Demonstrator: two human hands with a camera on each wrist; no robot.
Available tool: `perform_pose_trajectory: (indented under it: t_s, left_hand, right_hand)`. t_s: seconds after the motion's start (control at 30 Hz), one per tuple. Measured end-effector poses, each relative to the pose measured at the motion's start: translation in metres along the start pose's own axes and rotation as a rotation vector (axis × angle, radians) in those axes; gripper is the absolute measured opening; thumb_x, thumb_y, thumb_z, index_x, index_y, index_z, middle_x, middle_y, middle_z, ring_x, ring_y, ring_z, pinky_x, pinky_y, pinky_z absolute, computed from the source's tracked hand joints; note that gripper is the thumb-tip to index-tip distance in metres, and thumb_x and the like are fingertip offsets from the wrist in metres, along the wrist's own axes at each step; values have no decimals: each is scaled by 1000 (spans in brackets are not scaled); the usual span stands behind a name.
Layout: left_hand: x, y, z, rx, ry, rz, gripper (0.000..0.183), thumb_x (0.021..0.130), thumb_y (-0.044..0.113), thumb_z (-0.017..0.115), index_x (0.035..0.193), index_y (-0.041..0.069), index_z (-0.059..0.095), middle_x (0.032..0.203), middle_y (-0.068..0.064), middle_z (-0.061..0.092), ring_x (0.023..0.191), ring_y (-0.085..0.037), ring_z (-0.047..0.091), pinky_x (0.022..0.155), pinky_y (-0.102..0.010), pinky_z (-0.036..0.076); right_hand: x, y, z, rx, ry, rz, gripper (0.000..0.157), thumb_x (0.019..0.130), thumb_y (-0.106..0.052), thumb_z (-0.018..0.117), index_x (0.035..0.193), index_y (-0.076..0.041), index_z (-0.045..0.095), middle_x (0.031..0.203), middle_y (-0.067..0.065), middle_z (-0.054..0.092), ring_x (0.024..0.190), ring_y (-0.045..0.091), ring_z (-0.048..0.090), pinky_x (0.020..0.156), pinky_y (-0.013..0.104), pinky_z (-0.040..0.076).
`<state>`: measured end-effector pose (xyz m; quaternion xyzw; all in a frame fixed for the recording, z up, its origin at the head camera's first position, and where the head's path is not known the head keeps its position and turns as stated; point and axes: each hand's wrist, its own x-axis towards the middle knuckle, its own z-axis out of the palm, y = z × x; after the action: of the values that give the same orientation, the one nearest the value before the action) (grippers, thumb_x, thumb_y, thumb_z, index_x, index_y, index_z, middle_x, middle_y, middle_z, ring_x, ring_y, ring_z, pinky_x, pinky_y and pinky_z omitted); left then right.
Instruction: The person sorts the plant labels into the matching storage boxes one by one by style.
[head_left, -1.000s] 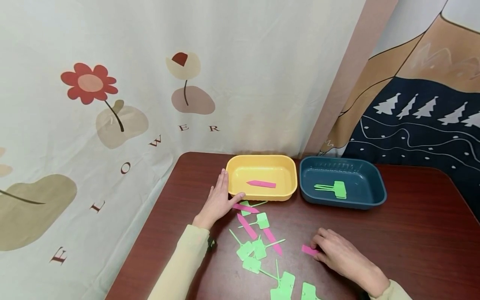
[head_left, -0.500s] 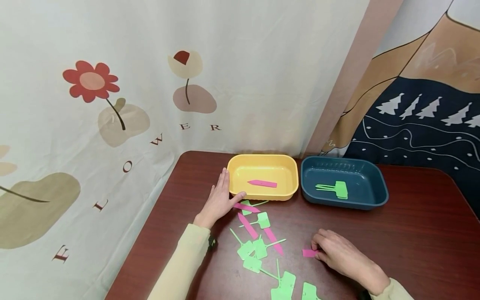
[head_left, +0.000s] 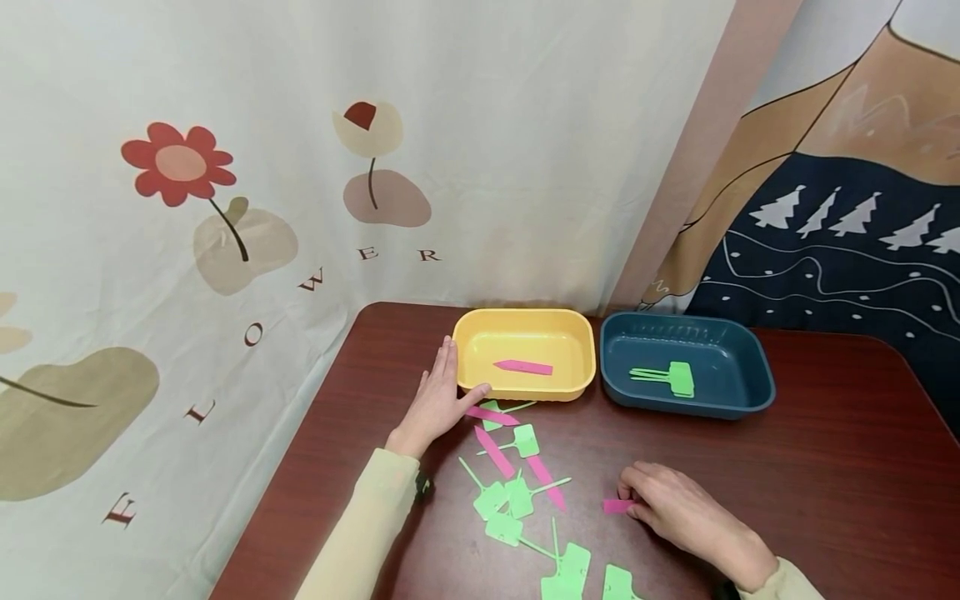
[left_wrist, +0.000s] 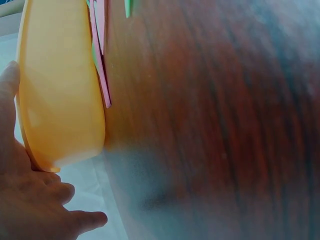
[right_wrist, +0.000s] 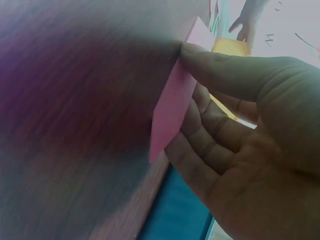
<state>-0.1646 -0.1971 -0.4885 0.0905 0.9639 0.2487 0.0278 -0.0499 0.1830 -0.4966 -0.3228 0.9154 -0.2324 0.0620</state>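
Marker (head_left: 617,506), pink and flat, held in the right hand (head_left: 678,504) low at the tabletop (head_left: 832,467), to the right of the loose pieces. Thumb and fingers narrow, pinching it across its two faces, off centre toward the blunt end. Contact of its lower edge with the tabletop: cannot tell.

Left hand (head_left: 431,408): fingers straight along the left wall of the yellow tray (head_left: 525,396), thumb spread toward the near side. One pink strip (head_left: 523,367) lies in that tray. Blue tray (head_left: 678,407) just beside it, with stacked green tags (head_left: 681,378) inside. Loose pink strips (head_left: 493,452) and loose green tags (head_left: 504,528) lie scattered, some overlapping, in front of the yellow tray.

Handling, my judgement: so thin a piece probably pivots in an off-centre pinch; a grip nearer mid-length should be steadier. Raise it on edge with light pressure, since squeezing may bend it. Any carry leftward should clear the tag stems, a likely snag. Left hand: gentle contact suffices; a hard push could shove one tray against the other.
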Motion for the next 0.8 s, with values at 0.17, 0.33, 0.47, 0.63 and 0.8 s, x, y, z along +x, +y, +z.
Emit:
perform_pose_trajectory:
  t_s: [0.17, 0.33, 0.47, 0.63, 0.8]
  left_hand:
    - [0, 0, 0, 4, -2, 3, 108, 98, 65, 58, 164, 0, 2, 173, -12, -2, 159, -29, 5, 121, -65, 17]
    - [1, 0, 0, 7, 2, 5, 108, 98, 64, 57, 164, 0, 1, 173, -13, -2, 159, -30, 7, 121, -65, 18]
    - [0, -1, 0, 2, 4, 7, 108, 98, 64, 57, 164, 0, 2, 173, -13, -2, 159, -31, 7, 121, -65, 17]
    - [0, -1, 1, 3, 11, 16, 108, 98, 64, 58, 164, -1, 2, 173, -14, 0, 159, -34, 10, 120, -66, 18]
    - [0, -1, 1, 3, 21, 23, 108, 98, 63, 58, 164, -1, 2, 173, -14, 0, 158, -35, 11, 120, -66, 19]
  right_hand:
    - [2, 0, 0, 23, -1, -6, 30, 86, -8, 83, 84, -25, 59, 79, -20, 47, 69, -1, 44, 61, 24, 45]
    - [4, 0, -1, 24, 3, -20, 27, 89, -9, 81, 85, -25, 60, 79, -20, 49, 69, -2, 46, 61, 24, 46]
    - [9, -4, -3, 34, 10, -10, 27, 90, -11, 81, 85, -27, 60, 79, -20, 49, 69, -2, 46, 62, 23, 46]
    - [17, -11, -4, 38, 4, 11, 27, 88, -12, 82, 84, -27, 60, 78, -21, 49, 68, -2, 46, 62, 24, 47]
    - [27, -16, -5, 27, 17, 24, 22, 89, -16, 82, 86, -26, 63, 77, -21, 50, 68, -3, 47, 62, 24, 49]
